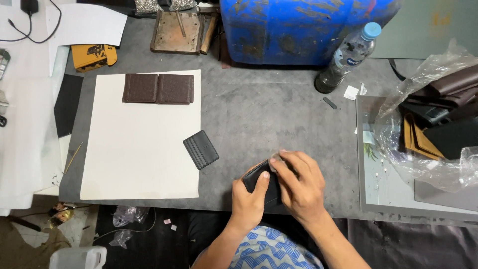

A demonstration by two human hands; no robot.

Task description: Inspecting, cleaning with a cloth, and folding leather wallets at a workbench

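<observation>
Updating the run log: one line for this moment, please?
left hand: holds black wallet | right hand: presses on wallet | nearby: black card holder, brown wallet on cream sheet

Blue-white zigzag garment (269, 251), bare forearms

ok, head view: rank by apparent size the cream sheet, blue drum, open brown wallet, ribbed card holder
1. Cream sheet, largest.
2. Blue drum, though cut off at the frame's top edge.
3. Open brown wallet.
4. Ribbed card holder, smallest.

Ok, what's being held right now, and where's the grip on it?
A black card holder. The left hand grips its lower left edge, thumb on top; the right hand presses over its right side, fingers covering it.
</observation>
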